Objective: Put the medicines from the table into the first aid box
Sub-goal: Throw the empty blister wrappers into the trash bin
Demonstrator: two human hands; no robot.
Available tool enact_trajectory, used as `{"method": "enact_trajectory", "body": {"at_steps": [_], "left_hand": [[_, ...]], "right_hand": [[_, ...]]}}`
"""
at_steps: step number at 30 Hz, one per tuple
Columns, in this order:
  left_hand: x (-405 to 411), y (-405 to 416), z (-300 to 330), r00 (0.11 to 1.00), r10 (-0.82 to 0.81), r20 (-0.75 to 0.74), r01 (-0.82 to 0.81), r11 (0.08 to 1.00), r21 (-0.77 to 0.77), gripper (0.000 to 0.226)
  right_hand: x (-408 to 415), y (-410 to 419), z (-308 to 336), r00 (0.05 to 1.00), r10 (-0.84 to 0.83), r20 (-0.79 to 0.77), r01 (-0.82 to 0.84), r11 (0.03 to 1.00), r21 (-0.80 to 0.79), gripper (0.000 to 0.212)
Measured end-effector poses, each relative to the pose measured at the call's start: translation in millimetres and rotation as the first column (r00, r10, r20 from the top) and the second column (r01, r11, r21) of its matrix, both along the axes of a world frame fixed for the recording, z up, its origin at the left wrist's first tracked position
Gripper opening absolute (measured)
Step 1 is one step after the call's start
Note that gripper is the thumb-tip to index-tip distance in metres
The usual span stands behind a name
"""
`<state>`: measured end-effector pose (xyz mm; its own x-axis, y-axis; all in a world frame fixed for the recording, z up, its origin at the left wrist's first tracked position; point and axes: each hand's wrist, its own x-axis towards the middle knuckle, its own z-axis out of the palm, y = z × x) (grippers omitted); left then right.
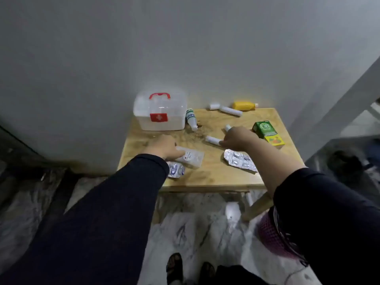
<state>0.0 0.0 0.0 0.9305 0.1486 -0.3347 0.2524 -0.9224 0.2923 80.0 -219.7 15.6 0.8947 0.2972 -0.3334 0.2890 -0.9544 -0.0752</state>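
Dark sleeves fill the lower part of the view, both arms reaching out over a small wooden table [213,175] set against a grey wall. At the table's far left corner stands the first aid box [160,112], translucent white with a red handle and a red cross label, its lid down. A green and yellow carton [267,131] sits near the right edge. The left hand [164,148] rests on a clear sachet [191,158], thumb laid along its near edge; whether the fingers have closed on it cannot be told. Just below that sachet lies a silver blister pack [175,171], partly under the sleeve. The right hand [238,138] is lowered over two small white tubes [212,139], fingertips touching them, though how firmly the fingers hold is hidden by the back of the hand. A second foil blister strip [239,159] lies under the right forearm. Beside the box a white bottle with green lettering [191,119] lies on its side. Along the far edge lie a yellow bottle [243,105] and two more white rolls [225,109].
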Motion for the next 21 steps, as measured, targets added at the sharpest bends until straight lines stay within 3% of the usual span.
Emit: {"method": "enact_trajectory", "body": {"at_steps": [5,8,9,14,18,21], "left_hand": [[-19.1,-12.6,-45.0,0.999,0.045,-0.017,-0.044,0.997,0.059,0.049],[-25.0,-17.8,-69.8,0.997,0.058,0.057,-0.062,0.995,0.074,0.054],[-24.5,-20.3,-85.4,0.997,0.072,0.032,-0.074,0.995,0.065,0.054],[-35.7,-26.4,-103.8,0.993,0.063,0.101,-0.074,0.992,0.107,0.053],[-39.4,-26.7,-109.1,0.984,0.04,0.175,-0.061,0.991,0.119,0.027],[-39.2,-23.9,-102.7,0.971,0.024,0.237,-0.055,0.991,0.124,0.031]], "right_hand": [[-15.6,-19.3,-55.0,0.989,-0.149,0.011,0.147,0.982,0.115,0.033],[-22.7,-25.3,-86.5,0.978,-0.208,0.014,0.203,0.966,0.16,0.04],[-23.5,-25.5,-102.8,0.978,-0.207,-0.007,0.206,0.968,0.141,0.044],[-33.3,-31.4,-126.5,0.96,-0.15,0.235,0.122,0.984,0.129,0.036],[-35.8,-32.1,-135.7,0.956,-0.075,0.283,0.061,0.996,0.058,0.021],[-34.9,-34.6,-130.8,0.961,-0.01,0.276,0.011,1.0,-0.001,0.024]]}}
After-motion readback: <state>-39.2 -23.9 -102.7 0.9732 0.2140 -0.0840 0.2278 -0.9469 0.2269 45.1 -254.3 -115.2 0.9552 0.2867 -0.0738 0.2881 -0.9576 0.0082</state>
